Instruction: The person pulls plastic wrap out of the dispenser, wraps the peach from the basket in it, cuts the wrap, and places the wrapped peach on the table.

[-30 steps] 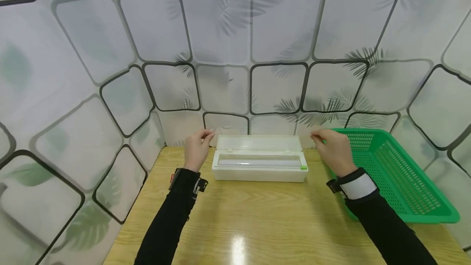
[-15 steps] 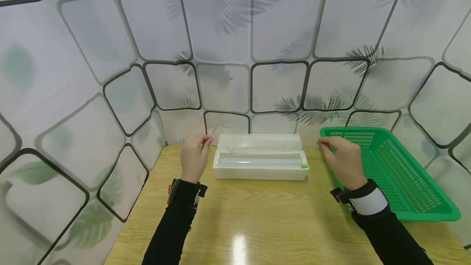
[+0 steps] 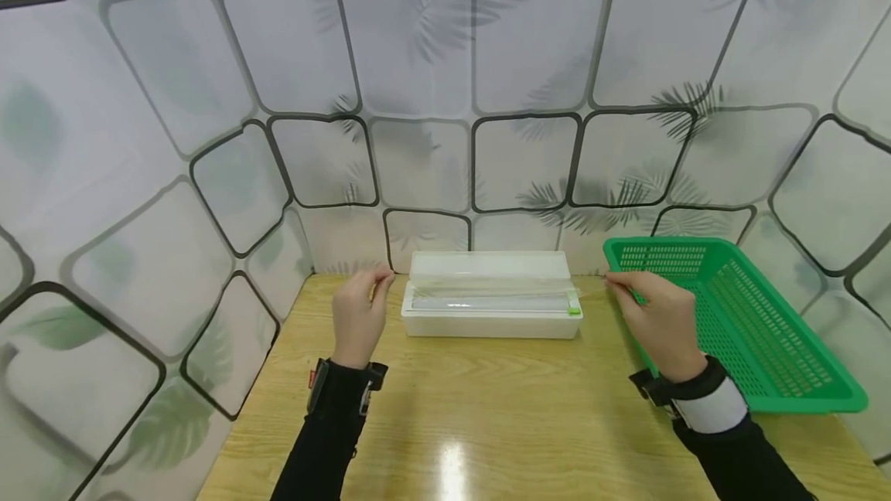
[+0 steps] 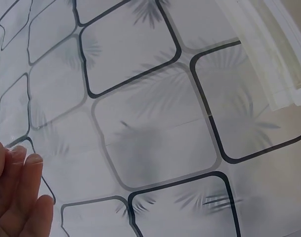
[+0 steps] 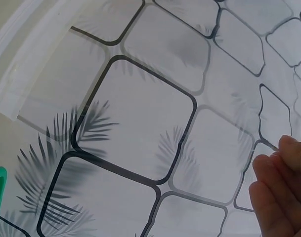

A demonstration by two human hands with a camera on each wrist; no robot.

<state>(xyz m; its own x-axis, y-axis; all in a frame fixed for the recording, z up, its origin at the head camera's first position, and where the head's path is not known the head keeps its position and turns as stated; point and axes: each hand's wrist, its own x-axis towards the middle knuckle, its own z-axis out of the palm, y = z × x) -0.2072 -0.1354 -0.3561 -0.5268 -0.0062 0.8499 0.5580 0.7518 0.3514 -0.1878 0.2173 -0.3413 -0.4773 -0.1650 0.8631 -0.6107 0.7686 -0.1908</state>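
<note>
A white cling film box (image 3: 490,326) stands on the wooden table with its lid (image 3: 490,262) tipped back. Inside lies a pale roll (image 3: 490,304), and a green slider (image 3: 574,311) sits at the right end of the front edge. Clear cling film (image 3: 501,284) shows faintly above the roll, between the hands. My left hand (image 3: 360,317) pinches its edge left of the box, thumb against fingertips. On the other side, my right hand (image 3: 657,321) pinches it near the green basket. Both wrist views show the fingertips (image 4: 34,159) (image 5: 261,162) together; the see-through film is hard to make out.
A green perforated basket (image 3: 810,404) stands at the right, close beside my right hand and forearm. Behind the table (image 3: 473,408) hangs a patterned backdrop (image 3: 425,165), which also runs along the left side.
Both hands have moved apart and slightly back toward me, the left to the left and the right to the right. The film between them shows more in front of the lid. The box stays put.
</note>
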